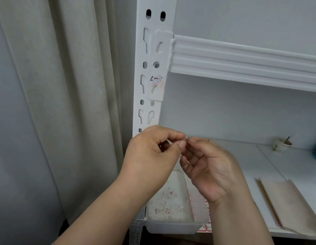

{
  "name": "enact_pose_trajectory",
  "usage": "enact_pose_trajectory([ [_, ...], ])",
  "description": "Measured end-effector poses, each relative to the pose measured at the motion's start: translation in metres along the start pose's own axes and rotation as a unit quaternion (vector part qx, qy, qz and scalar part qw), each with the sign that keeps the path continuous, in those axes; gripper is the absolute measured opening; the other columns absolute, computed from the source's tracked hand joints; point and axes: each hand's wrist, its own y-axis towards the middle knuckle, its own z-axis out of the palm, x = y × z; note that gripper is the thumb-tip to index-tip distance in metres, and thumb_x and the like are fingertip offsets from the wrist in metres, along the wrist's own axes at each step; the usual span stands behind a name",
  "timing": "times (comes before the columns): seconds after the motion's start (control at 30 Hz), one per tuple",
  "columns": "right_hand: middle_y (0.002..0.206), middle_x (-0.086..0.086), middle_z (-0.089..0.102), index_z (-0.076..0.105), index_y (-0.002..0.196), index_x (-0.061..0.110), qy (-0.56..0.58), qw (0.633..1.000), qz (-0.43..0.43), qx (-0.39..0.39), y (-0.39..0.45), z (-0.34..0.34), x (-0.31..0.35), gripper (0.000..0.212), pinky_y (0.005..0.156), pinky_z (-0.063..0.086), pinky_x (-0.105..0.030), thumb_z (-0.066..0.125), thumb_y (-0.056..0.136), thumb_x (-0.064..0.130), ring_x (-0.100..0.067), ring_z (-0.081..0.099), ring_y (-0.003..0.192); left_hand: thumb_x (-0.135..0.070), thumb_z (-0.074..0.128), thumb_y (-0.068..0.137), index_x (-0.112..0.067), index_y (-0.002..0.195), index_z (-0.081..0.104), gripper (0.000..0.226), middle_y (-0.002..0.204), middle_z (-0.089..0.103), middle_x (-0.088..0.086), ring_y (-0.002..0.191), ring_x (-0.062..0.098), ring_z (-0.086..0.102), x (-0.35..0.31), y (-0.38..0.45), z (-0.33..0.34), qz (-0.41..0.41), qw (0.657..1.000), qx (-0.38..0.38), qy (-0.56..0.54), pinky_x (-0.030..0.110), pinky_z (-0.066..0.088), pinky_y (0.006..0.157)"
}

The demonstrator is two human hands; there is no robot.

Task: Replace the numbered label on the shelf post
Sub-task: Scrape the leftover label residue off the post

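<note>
We see the left hand and the right hand meeting fingertip to fingertip in front of the white shelf post, low on it. Both have fingers curled, thumb and forefinger pinching a tiny scrap between them; it is too small for us to tell what it is. The torn numbered label sits on the post well above the hands, half scraped off, just under the shelf beam. Below the hands, a clear tray of peeled bits rests at the front left corner of the lower shelf.
</note>
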Motion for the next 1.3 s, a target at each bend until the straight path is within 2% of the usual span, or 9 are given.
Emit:
enact_pose_trajectory([
  [0.17, 0.085, -0.018, 0.071, 0.061, 0.083, 0.004, -0.101, 0.992, 0.018, -0.068, 0.032, -0.032, -0.028, 0.010, 0.064, 0.053, -0.030, 0.059, 0.081, -0.006, -0.027, 0.067, 0.082, -0.027, 0.073, 0.084, -0.036, 0.082, 0.073, 0.009, 0.078, 0.069, -0.014, 0.070, -0.007, 0.060, 0.014, 0.000, 0.015, -0.072, 0.994, 0.068, 0.039, 0.005, 0.046, 0.060],
  [0.33, 0.090, -0.022, 0.071, 0.059, 0.090, 0.004, -0.261, 0.953, 0.029, -0.151, 0.056, -0.055, -0.064, 0.013, 0.061, 0.049, -0.031, 0.062, 0.079, -0.001, -0.023, 0.064, 0.073, -0.026, 0.073, 0.084, -0.034, 0.077, 0.069, 0.012, 0.066, 0.059, -0.016, 0.059, -0.010, 0.053, 0.033, -0.002, 0.027, -0.109, 0.986, 0.096, 0.079, 0.005, 0.041, 0.054],
  [0.43, 0.078, -0.015, 0.071, 0.063, 0.082, 0.006, -0.347, 0.924, 0.025, -0.162, 0.060, -0.061, -0.076, 0.003, 0.055, 0.045, -0.027, 0.062, 0.084, 0.008, -0.019, 0.060, 0.066, -0.022, 0.072, 0.085, -0.027, 0.075, 0.061, 0.016, 0.065, 0.059, -0.009, 0.053, -0.002, 0.053, 0.042, 0.000, 0.030, -0.126, 0.982, 0.099, 0.101, 0.011, 0.044, 0.049],
  [0.5, 0.071, -0.010, 0.067, 0.060, 0.074, 0.007, -0.386, 0.908, 0.018, -0.161, 0.064, -0.063, -0.083, 0.015, 0.053, 0.044, -0.027, 0.059, 0.088, 0.012, -0.018, 0.058, 0.062, -0.025, 0.071, 0.086, -0.025, 0.073, 0.057, 0.019, 0.069, 0.065, -0.001, 0.059, 0.008, 0.061, 0.044, 0.001, 0.031, -0.138, 0.980, 0.095, 0.111, 0.023, 0.054, 0.058],
  [0.63, 0.080, -0.009, 0.071, 0.065, 0.079, 0.009, -0.462, 0.872, 0.015, -0.161, 0.074, -0.066, -0.095, 0.019, 0.063, 0.049, -0.033, 0.055, 0.092, 0.019, -0.025, 0.066, 0.076, -0.029, 0.069, 0.087, -0.025, 0.073, 0.058, 0.018, 0.074, 0.071, 0.000, 0.070, 0.016, 0.069, 0.045, 0.003, 0.034, -0.161, 0.979, 0.089, 0.091, 0.032, 0.056, 0.066],
  [0.87, 0.075, -0.007, 0.072, 0.064, 0.081, 0.008, -0.461, 0.866, 0.003, -0.192, 0.078, -0.072, -0.097, 0.008, 0.064, 0.058, -0.036, 0.058, 0.085, 0.005, -0.011, 0.069, 0.060, -0.023, 0.065, 0.090, -0.028, 0.074, 0.059, 0.017, 0.072, 0.071, -0.004, 0.067, 0.014, 0.069, 0.052, 0.000, 0.035, -0.172, 0.975, 0.096, 0.099, 0.031, 0.059, 0.066],
  [1.03, 0.066, -0.009, 0.070, 0.059, 0.077, 0.007, -0.482, 0.859, 0.006, -0.175, 0.075, -0.070, -0.091, 0.014, 0.058, 0.055, -0.033, 0.065, 0.086, 0.016, -0.012, 0.067, 0.053, -0.009, 0.055, 0.089, -0.031, 0.077, 0.053, 0.025, 0.073, 0.070, -0.009, 0.069, 0.007, 0.069, 0.055, -0.003, 0.034, -0.157, 0.976, 0.103, 0.111, 0.036, 0.059, 0.071],
  [1.2, 0.073, -0.012, 0.069, 0.056, 0.071, 0.010, -0.500, 0.848, -0.002, -0.173, 0.071, -0.067, -0.091, 0.018, 0.069, 0.057, -0.043, 0.058, 0.088, 0.017, -0.029, 0.070, 0.071, -0.006, 0.041, 0.094, -0.030, 0.086, 0.048, 0.027, 0.080, 0.072, -0.011, 0.063, 0.001, 0.069, 0.051, -0.004, 0.032, -0.168, 0.971, 0.124, 0.113, 0.024, 0.056, 0.066],
  [1.3, 0.076, -0.007, 0.069, 0.059, 0.078, 0.013, -0.517, 0.840, -0.002, -0.161, 0.070, -0.066, -0.092, 0.008, 0.061, 0.053, -0.036, 0.059, 0.086, 0.016, -0.024, 0.068, 0.072, -0.013, 0.051, 0.096, -0.024, 0.084, 0.050, 0.017, 0.077, 0.074, -0.009, 0.060, 0.001, 0.069, 0.051, -0.003, 0.033, -0.175, 0.971, 0.127, 0.102, 0.019, 0.052, 0.059],
])
